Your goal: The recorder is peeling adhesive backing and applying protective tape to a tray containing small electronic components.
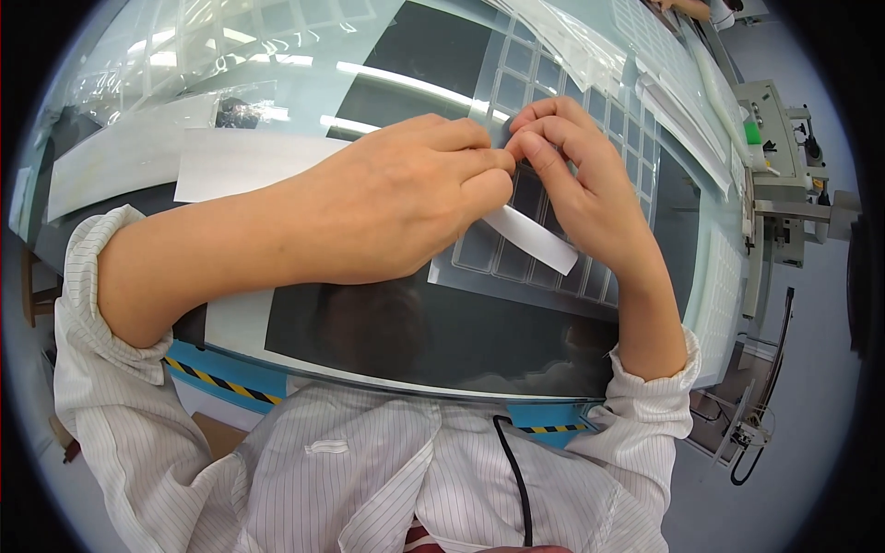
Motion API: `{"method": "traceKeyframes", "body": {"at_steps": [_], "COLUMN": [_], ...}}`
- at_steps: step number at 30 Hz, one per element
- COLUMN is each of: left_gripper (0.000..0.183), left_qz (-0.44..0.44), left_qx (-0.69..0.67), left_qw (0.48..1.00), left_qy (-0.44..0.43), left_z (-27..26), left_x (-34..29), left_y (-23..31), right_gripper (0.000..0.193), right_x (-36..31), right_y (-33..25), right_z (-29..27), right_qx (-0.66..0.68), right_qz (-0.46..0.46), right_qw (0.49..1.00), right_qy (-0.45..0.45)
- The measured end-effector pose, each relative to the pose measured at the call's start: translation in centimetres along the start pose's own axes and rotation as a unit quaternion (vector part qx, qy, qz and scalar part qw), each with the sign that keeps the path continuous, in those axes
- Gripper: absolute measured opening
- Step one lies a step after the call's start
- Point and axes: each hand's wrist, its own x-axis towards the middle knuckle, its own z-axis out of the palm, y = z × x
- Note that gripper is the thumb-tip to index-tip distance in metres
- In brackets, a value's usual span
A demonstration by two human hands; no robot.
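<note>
My left hand (406, 198) and my right hand (585, 175) meet over a clear plastic tray (475, 253) with rows of rectangular cells. The fingertips of both are pinched together, almost touching; a small dark edge shows between them, too little to name. A narrow white strip (535, 241) comes out from beneath my left hand and slants across the cells. Under my left forearm lies a wider white sheet (249, 166); whether it joins the strip is hidden. Some cells near my right hand look dark, others pale.
A dark mat (369, 327) lies under the tray at the table's front edge. Glossy clear plastic sheets (184, 55) cover the far left, and more white celled sheets (590, 55) lie at the far right. Grey-green equipment (774, 129) stands beyond the right edge. Part of another person's arm (691, 8) shows at the top.
</note>
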Motion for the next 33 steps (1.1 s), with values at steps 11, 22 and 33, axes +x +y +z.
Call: {"method": "traceKeyframes", "body": {"at_steps": [11, 22, 33], "left_gripper": [0.012, 0.011, 0.013], "left_qz": [0.057, 0.062, 0.028], "left_qx": [0.024, 0.006, -0.022], "left_qw": [0.998, 0.995, 0.999], "left_qy": [0.014, 0.079, -0.006], "left_z": [-0.2, 0.4, 0.0], "left_x": [0.7, -1.5, -1.6], "left_y": [-1.6, 1.3, 1.3], "right_gripper": [0.007, 0.006, 0.009], "right_x": [-0.3, -0.1, -0.1], "right_y": [-0.6, -0.9, -0.6], "right_z": [0.1, 0.1, 0.5], "right_qx": [-0.031, -0.035, 0.006], "right_qz": [-0.013, -0.002, 0.038], "right_qw": [0.999, 0.999, 0.999], "right_qy": [0.010, -0.008, -0.006]}}
